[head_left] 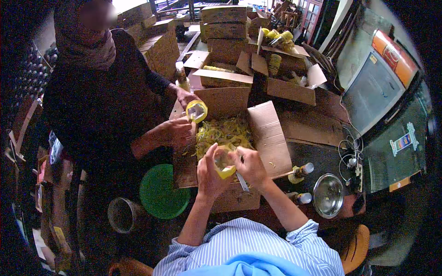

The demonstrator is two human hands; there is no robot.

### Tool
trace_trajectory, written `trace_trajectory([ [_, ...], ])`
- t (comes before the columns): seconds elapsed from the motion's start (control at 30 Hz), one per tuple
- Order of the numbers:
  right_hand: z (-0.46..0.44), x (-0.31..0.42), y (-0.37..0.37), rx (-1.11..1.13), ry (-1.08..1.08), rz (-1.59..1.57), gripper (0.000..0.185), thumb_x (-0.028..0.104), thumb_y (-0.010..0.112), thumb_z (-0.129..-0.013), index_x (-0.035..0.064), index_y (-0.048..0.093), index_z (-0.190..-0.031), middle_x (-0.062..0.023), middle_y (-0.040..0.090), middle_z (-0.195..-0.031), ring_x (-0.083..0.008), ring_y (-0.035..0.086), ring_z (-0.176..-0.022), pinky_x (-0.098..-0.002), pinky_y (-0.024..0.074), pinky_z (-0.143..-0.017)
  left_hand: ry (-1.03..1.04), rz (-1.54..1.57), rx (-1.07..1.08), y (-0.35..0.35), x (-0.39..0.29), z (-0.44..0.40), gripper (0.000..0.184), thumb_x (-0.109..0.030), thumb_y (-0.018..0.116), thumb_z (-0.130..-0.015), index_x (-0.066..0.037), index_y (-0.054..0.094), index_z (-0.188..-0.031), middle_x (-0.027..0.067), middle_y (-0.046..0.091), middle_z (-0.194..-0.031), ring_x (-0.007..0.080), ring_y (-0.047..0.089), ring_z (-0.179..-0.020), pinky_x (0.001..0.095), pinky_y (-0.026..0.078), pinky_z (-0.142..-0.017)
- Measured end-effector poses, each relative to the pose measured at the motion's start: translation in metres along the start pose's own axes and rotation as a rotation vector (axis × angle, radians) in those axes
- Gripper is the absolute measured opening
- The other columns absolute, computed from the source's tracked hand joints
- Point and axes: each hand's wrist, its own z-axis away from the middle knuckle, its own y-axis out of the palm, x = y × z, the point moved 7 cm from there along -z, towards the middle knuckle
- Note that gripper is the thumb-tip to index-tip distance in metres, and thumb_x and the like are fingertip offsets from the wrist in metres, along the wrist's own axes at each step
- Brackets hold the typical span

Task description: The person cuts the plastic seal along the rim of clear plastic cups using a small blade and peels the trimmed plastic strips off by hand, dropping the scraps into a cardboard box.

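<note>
My left hand [211, 172] is closed around a yellow ring [224, 172] with a pale, see-through middle, held above the near side of an open cardboard box [272, 138]. Against the ring's right side, my right hand [251, 166] is closed with its fingers bunched. A thin, pale blade, seemingly of a knife [243, 182], sticks out below that hand; its handle is mostly hidden in the fingers. Yellow shreds and strips [222, 131] fill the box. Across its left side, a co-worker's hands [180, 124] work on a similar yellow ring [197, 111].
To the left stand a green basin [165, 191] and a grey bucket [123, 215]. A metal bowl [328, 195] and bottles [301, 172] lie at the right, near a white cable [352, 152]. Behind are open cartons [291, 89] with yellow pieces and stacked boxes [224, 23].
</note>
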Motion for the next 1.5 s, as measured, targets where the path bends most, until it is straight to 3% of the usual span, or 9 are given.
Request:
trace_trajectory([
  [0.2, 0.019, 0.0, 0.003, 0.207, 0.205, 0.18, 0.036, 0.037, 0.053, -0.082, 0.0026, 0.063, -0.075, -0.0204, 0.058, -0.064, -0.036, 0.06, -0.065, -0.0458, 0.0475, -0.056, 0.127, -0.052, -0.039, 0.005, 0.01, 0.003, 0.058, -0.017, 0.072, -0.058, -0.009, 0.044, -0.108, 0.0065, 0.058, -0.095, 0.028, 0.056, -0.086, 0.0397, 0.041, -0.077],
  [0.5, 0.028, -0.009, 0.013, 0.367, 0.044, -0.336, 0.024, 0.022, 0.056, -0.084, 0.0009, 0.064, -0.074, -0.0067, 0.045, -0.047, -0.0066, 0.038, -0.046, -0.028, 0.0303, -0.041, 0.171, 0.381, 0.286, -0.001, 0.011, -0.013, 0.062, -0.018, 0.079, -0.057, -0.006, 0.04, -0.104, 0.0085, 0.062, -0.084, 0.0224, 0.063, -0.077, 0.0329, 0.049, -0.069],
  [0.7, 0.035, 0.015, 0.007, 0.46, -0.003, -0.439, 0.024, 0.02, 0.055, -0.085, 0.0008, 0.064, -0.074, -0.0006, 0.042, -0.048, -0.0043, 0.036, -0.047, -0.0261, 0.0293, -0.042, -0.097, 0.627, 0.463, -0.002, 0.019, -0.009, 0.062, -0.015, 0.079, -0.056, -0.006, 0.04, -0.104, 0.006, 0.061, -0.08, 0.0163, 0.061, -0.073, 0.0292, 0.048, -0.068],
  [0.83, 0.037, 0.028, 0.006, 0.489, -0.011, -0.51, 0.025, 0.021, 0.054, -0.086, 0.0002, 0.063, -0.074, 0.0012, 0.043, -0.05, -0.0034, 0.037, -0.049, -0.0252, 0.0306, -0.043, 0.198, 0.492, 0.508, -0.01, 0.006, -0.015, 0.056, -0.014, 0.079, -0.054, -0.006, 0.045, -0.098, 0.0031, 0.06, -0.077, 0.0127, 0.058, -0.073, 0.0263, 0.047, -0.068],
  [0.9, 0.038, 0.031, 0.006, 0.502, -0.01, -0.537, 0.029, 0.022, 0.053, -0.087, -0.0015, 0.06, -0.072, 0.0038, 0.041, -0.05, -0.0025, 0.034, -0.049, -0.025, 0.0288, -0.042, -0.016, 0.748, 0.536, -0.008, 0.01, -0.015, 0.054, -0.013, 0.079, -0.054, -0.006, 0.047, -0.097, 0.0024, 0.059, -0.079, 0.0119, 0.058, -0.073, 0.0255, 0.046, -0.067],
  [1.03, 0.032, 0.02, 0.008, 0.432, 0.135, -0.539, 0.037, 0.026, 0.051, -0.089, -0.0012, 0.052, -0.064, 0.0054, 0.039, -0.05, -0.0034, 0.034, -0.049, -0.0246, 0.0278, -0.042, -0.142, 0.672, 0.455, -0.002, 0.022, -0.016, 0.053, -0.013, 0.079, -0.053, -0.007, 0.049, -0.097, 0.0023, 0.058, -0.083, 0.0121, 0.058, -0.074, 0.0252, 0.046, -0.066],
  [1.1, 0.025, 0.017, 0.007, 0.274, 0.065, -0.448, 0.041, 0.029, 0.049, -0.09, -0.0005, 0.048, -0.061, 0.0058, 0.038, -0.051, -0.004, 0.033, -0.049, -0.0247, 0.0275, -0.042, 0.066, 0.497, 0.396, -0.012, 0.013, -0.022, 0.062, -0.011, 0.078, -0.054, -0.007, 0.043, -0.104, 0.0046, 0.059, -0.087, 0.0136, 0.059, -0.077, 0.0262, 0.048, -0.068],
  [1.13, 0.024, 0.004, 0.009, 0.313, 0.173, -0.384, 0.043, 0.034, 0.049, -0.088, -0.0026, 0.055, -0.066, -0.0049, 0.045, -0.049, -0.0089, 0.039, -0.048, -0.0305, 0.0305, -0.044, 0.037, 0.485, 0.356, -0.012, 0.013, -0.022, 0.064, -0.01, 0.078, -0.054, -0.007, 0.041, -0.106, 0.0051, 0.059, -0.088, 0.014, 0.059, -0.078, 0.0265, 0.048, -0.068],
  [1.5, 0.017, 0.008, 0.012, 0.168, 0.086, -0.113, 0.039, 0.03, 0.052, -0.085, -0.0019, 0.052, -0.063, -0.0168, 0.05, -0.054, -0.0228, 0.05, -0.048, -0.0355, 0.0367, -0.047, -0.129, 0.239, 0.232, -0.01, 0.024, -0.008, 0.071, -0.01, 0.077, -0.054, -0.007, 0.036, -0.112, 0.0126, 0.054, -0.098, 0.0288, 0.055, -0.092, 0.0348, 0.046, -0.078],
])
